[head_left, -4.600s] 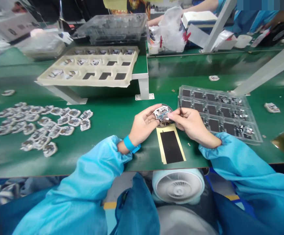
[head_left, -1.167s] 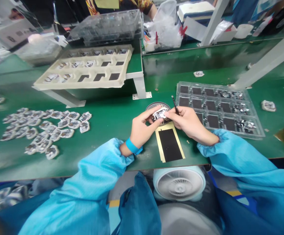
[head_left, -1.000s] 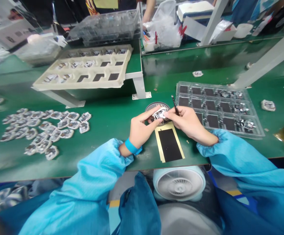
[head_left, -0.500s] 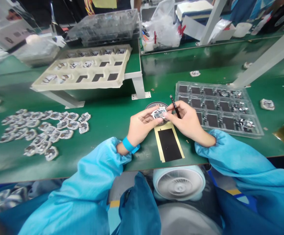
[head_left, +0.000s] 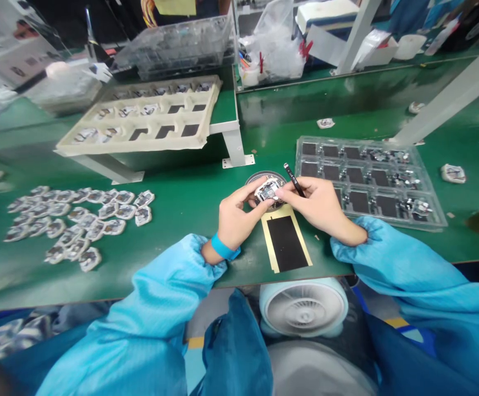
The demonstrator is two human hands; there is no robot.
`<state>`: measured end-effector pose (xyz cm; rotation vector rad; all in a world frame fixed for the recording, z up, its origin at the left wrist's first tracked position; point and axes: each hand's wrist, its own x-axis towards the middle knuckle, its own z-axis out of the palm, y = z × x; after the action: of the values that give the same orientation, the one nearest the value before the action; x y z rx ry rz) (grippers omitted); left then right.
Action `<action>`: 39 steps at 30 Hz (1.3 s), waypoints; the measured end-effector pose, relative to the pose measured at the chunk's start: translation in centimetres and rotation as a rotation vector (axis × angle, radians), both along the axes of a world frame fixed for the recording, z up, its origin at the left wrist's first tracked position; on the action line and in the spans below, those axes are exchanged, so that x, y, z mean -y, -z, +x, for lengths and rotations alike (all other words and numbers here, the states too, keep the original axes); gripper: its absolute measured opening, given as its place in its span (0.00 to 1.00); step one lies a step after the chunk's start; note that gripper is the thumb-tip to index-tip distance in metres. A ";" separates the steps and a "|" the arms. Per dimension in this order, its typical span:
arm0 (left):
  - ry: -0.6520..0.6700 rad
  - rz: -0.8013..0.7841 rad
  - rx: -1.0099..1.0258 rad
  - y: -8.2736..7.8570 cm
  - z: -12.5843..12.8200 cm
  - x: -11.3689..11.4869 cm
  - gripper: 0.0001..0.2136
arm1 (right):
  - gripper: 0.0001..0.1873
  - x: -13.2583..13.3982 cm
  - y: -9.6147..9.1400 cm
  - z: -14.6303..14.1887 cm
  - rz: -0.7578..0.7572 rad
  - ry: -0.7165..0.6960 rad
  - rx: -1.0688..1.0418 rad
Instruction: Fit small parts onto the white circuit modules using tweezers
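Seated at a smooth green workbench, a person in crinkled, sheeny blue sleeves holds a small white-rimmed part, its rounded frame set with silvery and dark pieces, just above a round grey dish. The left hand, a flat blue band at its wrist, is curled nearly closed, thumb and fingers pinching the part's edge; the right hand is bent round a slim black stick-like tool, its upper end leaning up and to the left, while the thumb touches the part. Near the hands lies a yellow sheet bearing a matte black rectangle. At right, a glossy clear plastic tray carries dark squares and silvery pieces in moulded pockets; at left, similar white-rimmed pieces lie clustered on the bench, below a raised cream tray with soft-edged compartments. Below the bench's edge sits a round, pale-blue fan with a finely ribbed grille
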<state>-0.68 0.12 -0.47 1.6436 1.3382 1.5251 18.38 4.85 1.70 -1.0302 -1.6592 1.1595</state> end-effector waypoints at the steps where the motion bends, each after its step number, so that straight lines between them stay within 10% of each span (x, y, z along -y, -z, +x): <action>1: 0.001 -0.021 0.017 0.0 0.0 0.0 0.23 | 0.14 0.0 -0.1 0.0 -0.010 -0.003 -0.008; 13: 0.122 -0.266 0.407 -0.6 0.6 0.0 0.26 | 0.13 -0.2 0.0 0.0 -0.025 -0.004 -0.041; 39: 0.036 -0.225 0.216 -0.7 0.4 0.1 0.25 | 0.14 -0.3 -0.5 0.1 -0.125 -0.011 0.017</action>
<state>-0.28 0.03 0.19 1.3190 1.3030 1.4285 18.52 5.11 2.19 -1.1126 -1.6240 1.2784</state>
